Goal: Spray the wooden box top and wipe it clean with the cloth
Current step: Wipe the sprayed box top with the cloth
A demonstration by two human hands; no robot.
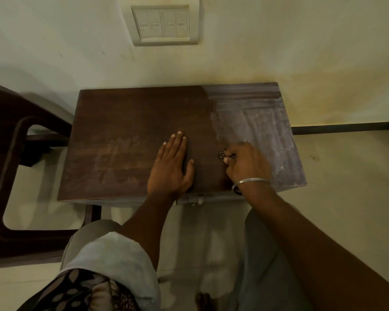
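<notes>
A dark wooden box (133, 122) stands against the wall, seen from above. Its left and middle top look dark and damp, while the right part (263, 131) is pale and dusty with wipe streaks. My left hand (171, 167) lies flat on the top near the front edge, fingers apart. Just to its right, my right hand (245, 164) is bunched on a small dark patterned cloth (221, 155), of which only a corner shows by the fingers. That hand presses on the top at the border between the dark and pale areas. No spray bottle is in view.
A dark plastic chair (11, 176) stands close to the box's left side. A metal latch (195, 199) sits on the box's front edge. A switch plate (164, 23) is on the wall behind. My knees and a patterned cloth (81, 290) are below.
</notes>
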